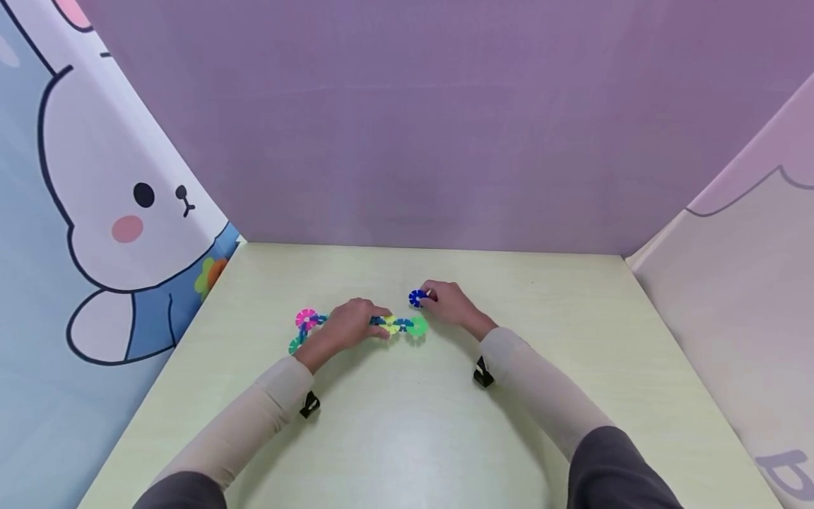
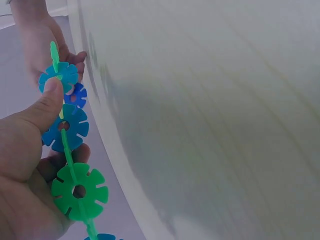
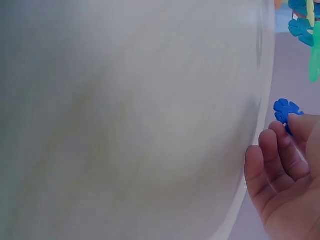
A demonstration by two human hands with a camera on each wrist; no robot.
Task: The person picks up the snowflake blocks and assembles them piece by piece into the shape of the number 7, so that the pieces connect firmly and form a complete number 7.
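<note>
A chain of interlocking plastic snowflake discs, in pink, blue, yellow and green, runs across the table, with a light green disc [image 1: 417,326] at its right end. My left hand [image 1: 351,322] pinches the chain between thumb and fingers; the left wrist view has a notched green disc [image 2: 80,192] of it close up, near the palm. My right hand [image 1: 453,302] holds a separate dark blue snowflake disc [image 1: 416,297] by its edge, thumb against fingertips. In the right wrist view this blue disc [image 3: 286,110] is apart from the chain. The left hand covers some of the chain's middle.
The pale tabletop [image 1: 407,424] spreads around both hands. A purple wall panel [image 1: 407,127] stands behind the table. At the left is a panel with a cartoon rabbit [image 1: 127,184], and a pale pink one [image 1: 738,283] closes the right side.
</note>
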